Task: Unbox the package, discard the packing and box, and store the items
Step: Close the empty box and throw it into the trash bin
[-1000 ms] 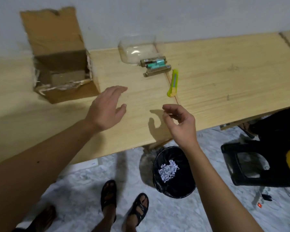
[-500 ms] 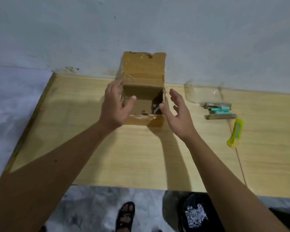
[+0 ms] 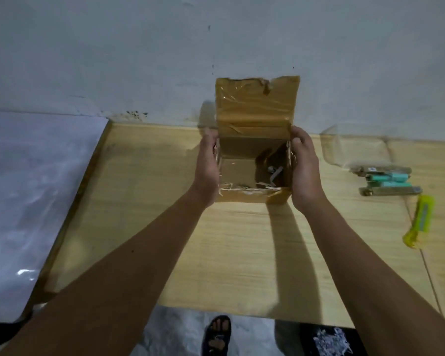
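A small brown cardboard box stands open on the wooden table by the wall, its taped flap upright at the back. My left hand clasps its left wall and my right hand clasps its right wall. Inside the box lie a few scraps of paper and tape. The unpacked items, green batteries between two brownish bars, lie on the table to the right. A clear plastic wrapper lies behind them.
A yellow utility knife lies near the table's right part. A black bin with shredded paper stands on the floor under the front edge. A sandalled foot shows beside it. A white wall backs the table.
Both hands moved from above the table's front to the box and closed on its two sides. My view swung left, so the box is now central.
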